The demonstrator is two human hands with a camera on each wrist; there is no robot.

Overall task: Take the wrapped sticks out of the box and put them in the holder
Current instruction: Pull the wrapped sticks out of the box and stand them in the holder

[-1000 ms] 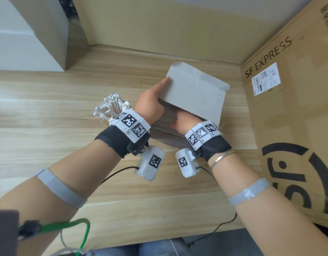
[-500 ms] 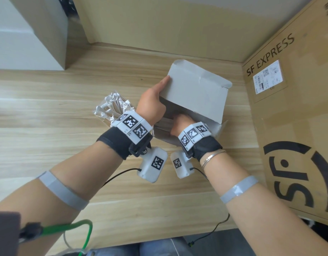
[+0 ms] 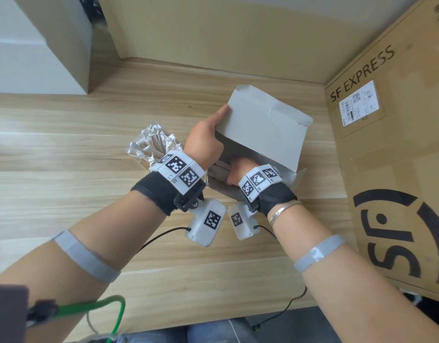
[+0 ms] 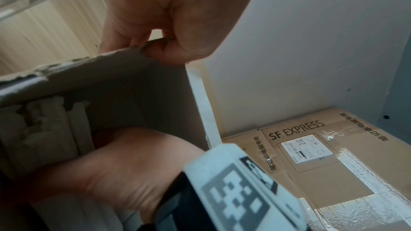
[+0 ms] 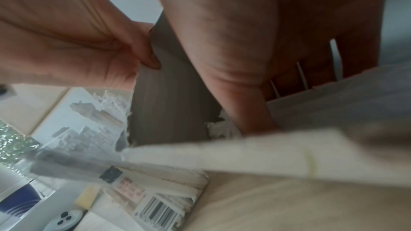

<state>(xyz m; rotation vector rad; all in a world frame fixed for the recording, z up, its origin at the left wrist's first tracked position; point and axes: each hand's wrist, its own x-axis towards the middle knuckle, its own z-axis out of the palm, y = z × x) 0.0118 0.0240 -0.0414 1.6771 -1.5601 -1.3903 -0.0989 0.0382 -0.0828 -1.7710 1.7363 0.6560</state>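
Since a second ago the right hand [image 3: 239, 169] has pushed deeper into the box [image 3: 268, 127], and the box has tipped slightly more upright. The box is thin grey card with a torn, ragged rim and a raised flap with rounded corners; it stands on the pale wood-grain desk [image 3: 65, 134]. The left hand [image 3: 206, 142] grips the box's near wall, thumb inside and fingers [image 4: 115, 38] outside. The right hand's fingers are buried among the wrapped sticks [image 4: 55, 129], so whether they grip any cannot be told. The sticks are slim, in matte white paper sleeves, their long axes running along the box's depth with their ends towards the opening. Just left of the box stands the holder [image 3: 152, 144], clear-walled, already bristling with sticks that point up and away, wrapper ends crinkled. A brown shipping carton [image 3: 391, 144] lies at the right.
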